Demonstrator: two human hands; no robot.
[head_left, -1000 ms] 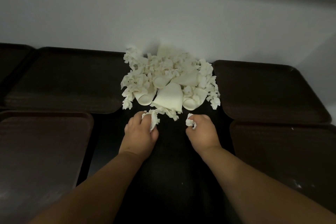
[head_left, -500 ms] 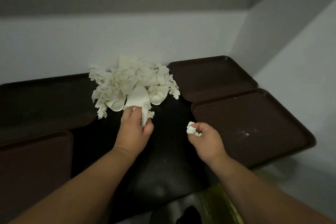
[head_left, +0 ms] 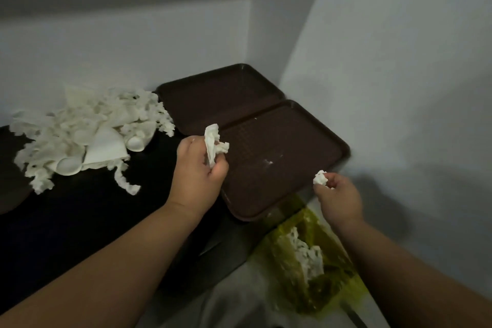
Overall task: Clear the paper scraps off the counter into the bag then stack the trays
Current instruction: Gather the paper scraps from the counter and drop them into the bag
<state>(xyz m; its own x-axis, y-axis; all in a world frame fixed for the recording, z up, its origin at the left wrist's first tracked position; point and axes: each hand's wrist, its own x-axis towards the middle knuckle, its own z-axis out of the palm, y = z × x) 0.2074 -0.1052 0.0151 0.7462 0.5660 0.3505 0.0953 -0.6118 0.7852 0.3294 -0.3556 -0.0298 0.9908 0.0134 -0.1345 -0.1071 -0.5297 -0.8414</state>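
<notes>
A heap of white paper scraps (head_left: 87, 136) lies on the dark counter (head_left: 87, 221) at the left, against the wall. My left hand (head_left: 198, 170) grips a crumpled white scrap (head_left: 214, 142) over the left edge of the near brown tray (head_left: 279, 157). My right hand (head_left: 338, 197) pinches a small white scrap (head_left: 320, 178) past the tray's right corner, above the floor. Below it a yellow-green bag (head_left: 314, 255) lies open on the floor with white scraps inside. A second brown tray (head_left: 221, 96) sits behind the first, in the corner.
Grey walls close the corner behind and to the right of the trays. A loose strip of paper (head_left: 125, 181) trails from the heap onto the counter. The counter's front edge runs diagonally just left of the bag.
Both hands have moved right with their scraps, away from the heap. The view has swung right and down, so the bag on the floor shows fully.
</notes>
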